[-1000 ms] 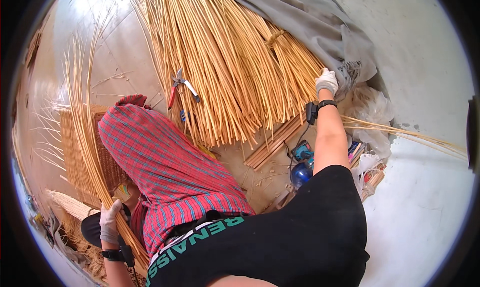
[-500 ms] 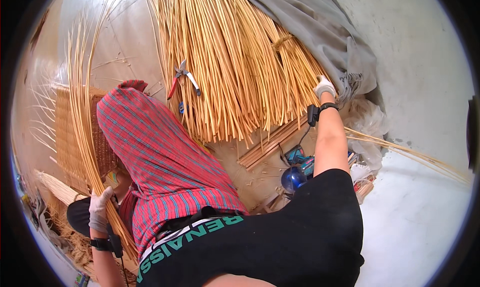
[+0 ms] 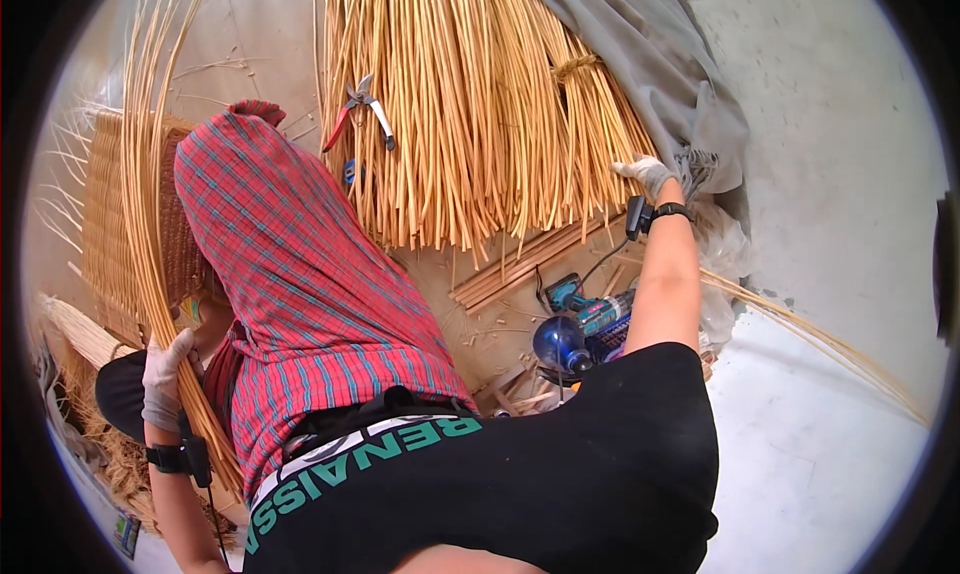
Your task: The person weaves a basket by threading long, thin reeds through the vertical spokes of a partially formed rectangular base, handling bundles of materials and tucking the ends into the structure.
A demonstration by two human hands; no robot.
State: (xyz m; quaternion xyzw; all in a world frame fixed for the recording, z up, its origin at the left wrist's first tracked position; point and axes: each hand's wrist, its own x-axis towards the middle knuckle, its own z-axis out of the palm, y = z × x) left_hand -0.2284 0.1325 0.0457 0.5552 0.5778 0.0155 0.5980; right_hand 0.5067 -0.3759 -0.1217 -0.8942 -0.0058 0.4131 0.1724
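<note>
My gloved left hand (image 3: 167, 372) is wrapped round a slim bundle of long canes (image 3: 143, 229), which rises past my knee and runs down beside my hip. My right arm reaches out to a big spread pile of canes (image 3: 440, 124). There my gloved right hand (image 3: 650, 173) rests at the pile's right edge, by the butt ends, its fingers stretched toward the left; I see nothing held in them. Pruning shears (image 3: 360, 114) with one red and one white handle lie on top of the pile.
A woven basket (image 3: 110, 224) stands at my left, its stakes sticking out. A grey cloth (image 3: 650, 69) borders the pile. Near my right arm are a blue bottle (image 3: 560, 344), a teal power tool (image 3: 567, 292) and wooden strips (image 3: 520, 274). Loose canes (image 3: 820, 339) jut out rightward.
My right hand has turned, its fingers now pointing left over the cane ends. The left hand keeps its hold on the bundle. The whole view has shifted slightly.
</note>
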